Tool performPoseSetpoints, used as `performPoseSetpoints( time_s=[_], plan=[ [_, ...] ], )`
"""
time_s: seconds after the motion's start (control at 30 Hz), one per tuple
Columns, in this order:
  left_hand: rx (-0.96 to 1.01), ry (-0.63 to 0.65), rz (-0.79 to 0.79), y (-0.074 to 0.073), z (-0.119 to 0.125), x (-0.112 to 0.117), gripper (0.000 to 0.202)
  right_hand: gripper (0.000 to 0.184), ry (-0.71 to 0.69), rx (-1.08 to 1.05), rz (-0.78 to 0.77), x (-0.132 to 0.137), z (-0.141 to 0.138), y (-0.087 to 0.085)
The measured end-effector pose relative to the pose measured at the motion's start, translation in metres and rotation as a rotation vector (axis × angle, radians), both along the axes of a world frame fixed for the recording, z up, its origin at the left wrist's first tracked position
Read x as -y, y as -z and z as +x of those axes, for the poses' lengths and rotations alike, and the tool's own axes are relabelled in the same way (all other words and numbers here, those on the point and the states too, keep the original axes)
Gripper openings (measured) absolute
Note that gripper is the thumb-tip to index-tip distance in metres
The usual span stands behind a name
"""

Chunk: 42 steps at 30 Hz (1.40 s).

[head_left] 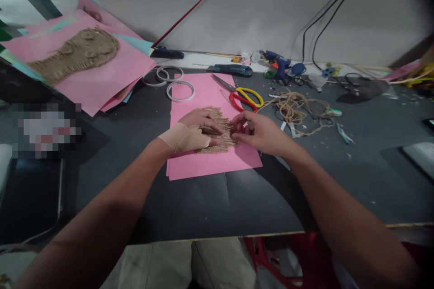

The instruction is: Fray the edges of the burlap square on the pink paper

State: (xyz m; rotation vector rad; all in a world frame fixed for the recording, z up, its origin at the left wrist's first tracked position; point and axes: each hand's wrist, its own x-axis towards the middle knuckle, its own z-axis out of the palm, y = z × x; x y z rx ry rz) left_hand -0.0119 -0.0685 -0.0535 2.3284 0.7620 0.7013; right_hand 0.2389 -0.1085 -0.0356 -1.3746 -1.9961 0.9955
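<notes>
A pink paper sheet lies on the dark table in front of me. On it sits a patch of jute twine strands laid side by side. My left hand, with a beige bandage round the wrist and palm, rests flat on the patch, fingers stretched over the strands. My right hand is at the patch's right edge, fingertips pinched together on a strand end.
Red-and-yellow scissors and a loose jute twine tangle lie right of the sheet. Tape rings sit behind it. A finished twine shape on stacked pink paper is far left. A utility knife and blue glue gun sit by the wall.
</notes>
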Motion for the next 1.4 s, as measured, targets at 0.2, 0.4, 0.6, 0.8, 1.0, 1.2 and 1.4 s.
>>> performPoseSetpoints(
  time_s=[0.2,0.4,0.6,0.8,1.0,1.2,1.4],
  plan=[
    [-0.008,-0.010,0.017,0.002,0.001,-0.001,0.022,0.018,0.012,0.031,0.068,-0.002,0.002,0.003],
    [-0.023,-0.015,0.023,-0.001,0.003,0.001,0.023,0.017,0.061,0.101,0.103,-0.001,0.000,0.002],
    [-0.062,-0.029,0.025,-0.003,0.002,0.002,0.030,0.017,0.161,0.152,0.141,0.000,-0.008,0.003],
    [-0.014,-0.008,0.063,0.006,0.000,-0.001,0.032,0.015,0.173,0.064,0.093,-0.002,-0.007,0.009],
    [0.011,-0.007,0.061,0.006,0.002,-0.001,0.028,0.016,0.215,0.067,0.130,-0.003,-0.006,0.009],
    [0.083,-0.094,-0.146,-0.009,0.002,0.008,0.019,0.015,0.199,0.147,0.159,0.000,-0.012,0.005],
    [0.203,-0.303,-0.253,-0.012,0.001,0.008,0.018,0.014,0.170,0.099,0.124,-0.005,-0.004,0.011]
  ],
)
